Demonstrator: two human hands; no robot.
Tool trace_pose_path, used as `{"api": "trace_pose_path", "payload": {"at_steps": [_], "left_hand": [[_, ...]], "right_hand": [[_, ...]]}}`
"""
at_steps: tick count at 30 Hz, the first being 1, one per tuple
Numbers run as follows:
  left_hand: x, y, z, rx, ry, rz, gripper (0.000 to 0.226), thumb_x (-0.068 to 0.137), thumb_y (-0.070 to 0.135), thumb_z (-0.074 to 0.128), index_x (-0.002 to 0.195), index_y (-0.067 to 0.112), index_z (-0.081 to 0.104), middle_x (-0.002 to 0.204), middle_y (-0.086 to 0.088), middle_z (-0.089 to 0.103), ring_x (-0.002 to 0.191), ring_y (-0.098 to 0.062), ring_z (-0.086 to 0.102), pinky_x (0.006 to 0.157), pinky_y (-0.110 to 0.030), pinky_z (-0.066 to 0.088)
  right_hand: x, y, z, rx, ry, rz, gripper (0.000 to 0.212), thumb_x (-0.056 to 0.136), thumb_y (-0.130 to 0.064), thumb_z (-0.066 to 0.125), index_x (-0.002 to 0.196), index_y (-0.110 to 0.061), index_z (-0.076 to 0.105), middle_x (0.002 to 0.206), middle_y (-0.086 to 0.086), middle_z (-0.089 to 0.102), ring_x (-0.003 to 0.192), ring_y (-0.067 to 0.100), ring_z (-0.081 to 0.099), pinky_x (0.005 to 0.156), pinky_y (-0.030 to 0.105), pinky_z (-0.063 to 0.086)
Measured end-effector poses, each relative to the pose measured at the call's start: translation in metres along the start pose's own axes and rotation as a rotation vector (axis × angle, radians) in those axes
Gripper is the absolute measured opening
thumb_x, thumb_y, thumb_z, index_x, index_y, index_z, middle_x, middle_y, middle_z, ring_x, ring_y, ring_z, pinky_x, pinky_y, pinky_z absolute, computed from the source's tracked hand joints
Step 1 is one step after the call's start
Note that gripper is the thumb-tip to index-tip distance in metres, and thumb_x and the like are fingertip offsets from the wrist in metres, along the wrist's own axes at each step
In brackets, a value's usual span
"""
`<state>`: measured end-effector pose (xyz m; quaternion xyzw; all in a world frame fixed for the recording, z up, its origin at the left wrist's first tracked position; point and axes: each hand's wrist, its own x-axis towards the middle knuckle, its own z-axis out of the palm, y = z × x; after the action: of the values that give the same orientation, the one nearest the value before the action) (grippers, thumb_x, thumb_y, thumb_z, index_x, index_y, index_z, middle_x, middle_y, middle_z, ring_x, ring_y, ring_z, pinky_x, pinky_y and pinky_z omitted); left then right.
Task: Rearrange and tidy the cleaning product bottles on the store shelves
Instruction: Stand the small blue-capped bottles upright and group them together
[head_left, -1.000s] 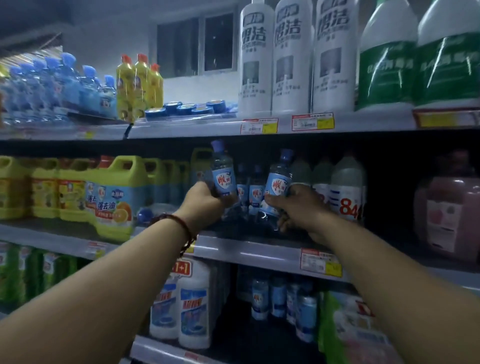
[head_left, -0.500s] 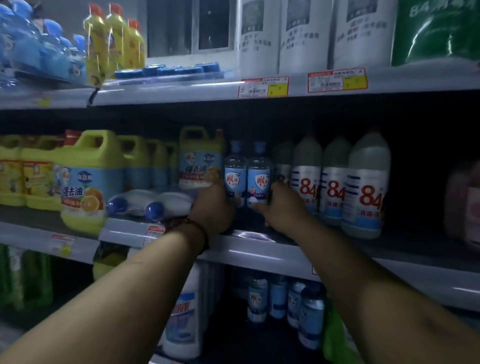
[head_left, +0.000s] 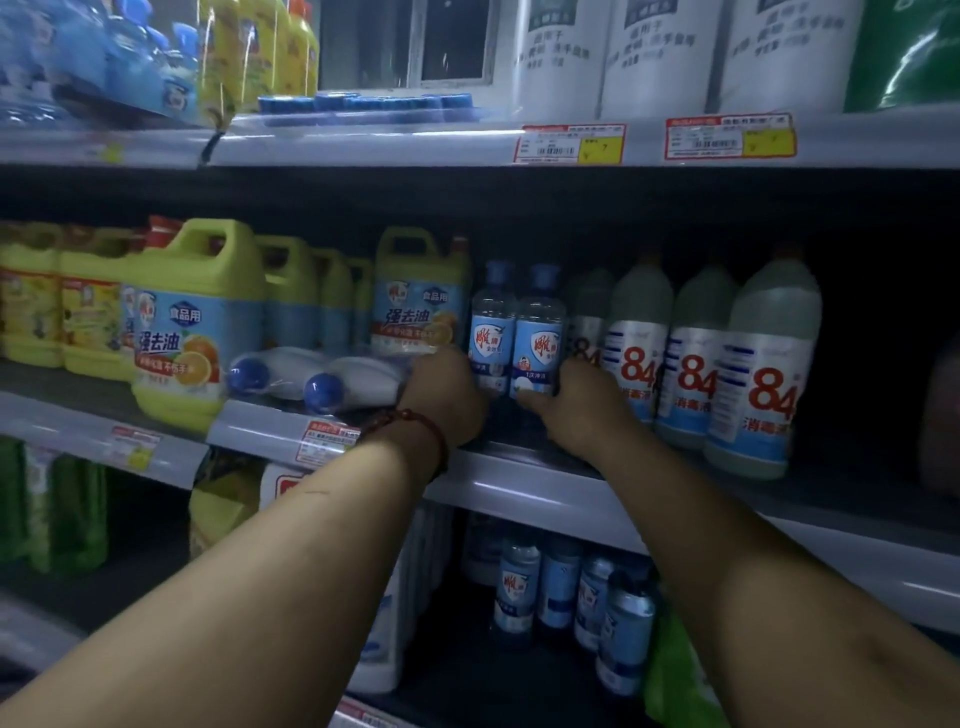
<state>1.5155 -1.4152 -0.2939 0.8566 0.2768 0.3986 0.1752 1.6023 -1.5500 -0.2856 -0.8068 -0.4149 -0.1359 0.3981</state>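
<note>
- Head view, centre of the frame: two small clear bottles with blue caps stand upright side by side, touching, on the middle shelf (head_left: 519, 467); the left small bottle (head_left: 491, 332) is just right of a yellow-green detergent jug (head_left: 418, 296), the right small bottle (head_left: 539, 338) just left of a row of white "84" disinfectant bottles (head_left: 636, 343)
- The left hand (head_left: 447, 395), a dark red bead bracelet (head_left: 415, 426) on its wrist, is curled against the lower part of the left small bottle; the fingers go behind it, so a full grasp cannot be told
- The right hand (head_left: 576, 405) is wrapped around the base of the right small bottle, thumb across the front of its label
- Left of centre: two white bottles with blue caps (head_left: 322, 382) lie on their sides at the shelf's front edge, just left of the left hand; a large yellow-green jug with an orange-fruit label (head_left: 195, 322) stands further left
- Top of the frame: the upper shelf (head_left: 363, 145) carries tall white bottles (head_left: 660, 52) at upper right, yellow bottles (head_left: 254, 52) and blue bottles (head_left: 78, 57) at upper left, and red-and-yellow price tags (head_left: 571, 144) on its edge
- Bottom centre: more small blue-labelled bottles (head_left: 561, 597) stand on the lower shelf between the forearms
</note>
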Motion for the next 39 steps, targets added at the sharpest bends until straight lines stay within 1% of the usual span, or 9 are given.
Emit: {"api": "trace_pose_path", "payload": {"at_steps": [9, 13, 18, 21, 25, 28, 30, 34, 39], "left_hand": [[-0.008, 0.004, -0.004, -0.046, 0.040, -0.001, 0.039, 0.089, 0.029, 0.077, 0.121, 0.009, 0.067, 0.114, -0.008, 0.072, 0.104, -0.024, 0.068, 0.078, -0.026, 0.049], [-0.020, 0.002, -0.021, -0.144, 0.148, 0.189, 0.022, 0.094, 0.024, 0.062, 0.111, 0.011, 0.059, 0.100, -0.005, 0.069, 0.090, -0.020, 0.069, 0.076, -0.033, 0.057], [-0.059, -0.003, -0.077, -0.158, 0.144, 0.467, 0.019, 0.093, 0.018, 0.062, 0.109, 0.008, 0.068, 0.101, -0.005, 0.073, 0.089, -0.017, 0.069, 0.081, -0.034, 0.058], [-0.076, -0.023, -0.124, -0.067, 0.224, 0.553, 0.023, 0.089, 0.015, 0.061, 0.108, 0.007, 0.071, 0.102, -0.005, 0.074, 0.090, -0.015, 0.068, 0.081, -0.024, 0.055], [-0.081, -0.078, -0.163, 0.188, 0.223, 0.419, 0.019, 0.093, 0.014, 0.062, 0.112, 0.012, 0.067, 0.107, -0.004, 0.069, 0.094, -0.015, 0.061, 0.082, -0.034, 0.054], [-0.099, -0.096, -0.168, 0.279, 0.245, 0.518, 0.017, 0.093, 0.023, 0.059, 0.106, 0.014, 0.066, 0.096, -0.001, 0.067, 0.085, -0.016, 0.059, 0.077, -0.038, 0.054], [-0.114, -0.093, -0.158, 0.244, 0.190, 0.604, 0.020, 0.093, 0.030, 0.055, 0.103, 0.015, 0.065, 0.090, 0.004, 0.064, 0.078, -0.012, 0.055, 0.072, -0.032, 0.049], [-0.146, -0.080, -0.110, 0.104, -0.126, 0.634, 0.022, 0.091, 0.030, 0.057, 0.105, 0.018, 0.068, 0.090, 0.008, 0.067, 0.075, -0.006, 0.058, 0.068, -0.022, 0.049], [-0.164, -0.084, -0.034, -0.071, -0.250, 0.514, 0.028, 0.082, 0.036, 0.052, 0.097, 0.017, 0.065, 0.092, 0.002, 0.069, 0.082, -0.015, 0.065, 0.073, -0.036, 0.053]], "right_hand": [[-0.002, -0.003, 0.001, -0.059, 0.008, 0.007, 0.048, 0.092, -0.036, 0.072, 0.131, -0.010, 0.061, 0.125, 0.009, 0.068, 0.112, 0.026, 0.063, 0.088, 0.031, 0.047], [-0.011, -0.014, -0.009, -0.033, 0.092, 0.002, 0.053, 0.087, -0.033, 0.077, 0.127, -0.007, 0.054, 0.124, 0.011, 0.066, 0.110, 0.028, 0.065, 0.089, 0.037, 0.053], [-0.032, -0.035, -0.019, -0.031, 0.219, -0.244, 0.033, 0.089, -0.030, 0.074, 0.112, -0.012, 0.059, 0.111, 0.008, 0.061, 0.097, 0.023, 0.061, 0.081, 0.036, 0.052], [-0.041, -0.055, -0.012, 0.009, 0.128, -0.417, 0.025, 0.086, -0.021, 0.075, 0.106, -0.013, 0.063, 0.104, 0.003, 0.060, 0.090, 0.017, 0.057, 0.076, 0.028, 0.042], [-0.046, -0.073, 0.006, 0.018, 0.026, -0.488, 0.018, 0.087, -0.023, 0.071, 0.102, -0.019, 0.061, 0.101, 0.003, 0.060, 0.088, 0.019, 0.057, 0.078, 0.034, 0.048], [-0.061, -0.075, 0.019, 0.086, 0.045, -0.515, 0.015, 0.092, -0.022, 0.067, 0.102, -0.013, 0.060, 0.102, 0.000, 0.056, 0.087, 0.015, 0.053, 0.073, 0.024, 0.043], [-0.079, -0.073, 0.024, 0.118, 0.119, -0.579, 0.010, 0.092, -0.019, 0.066, 0.099, -0.013, 0.061, 0.100, -0.005, 0.053, 0.092, 0.013, 0.050, 0.075, 0.018, 0.039], [-0.120, -0.055, 0.031, 0.086, 0.218, -0.741, 0.002, 0.088, -0.007, 0.065, 0.090, -0.007, 0.063, 0.091, 0.002, 0.058, 0.087, 0.019, 0.052, 0.075, 0.031, 0.043], [-0.157, -0.011, 0.032, -0.040, 0.128, -0.692, 0.010, 0.087, -0.014, 0.064, 0.096, -0.010, 0.066, 0.090, 0.001, 0.063, 0.081, 0.017, 0.056, 0.069, 0.039, 0.050]]}}
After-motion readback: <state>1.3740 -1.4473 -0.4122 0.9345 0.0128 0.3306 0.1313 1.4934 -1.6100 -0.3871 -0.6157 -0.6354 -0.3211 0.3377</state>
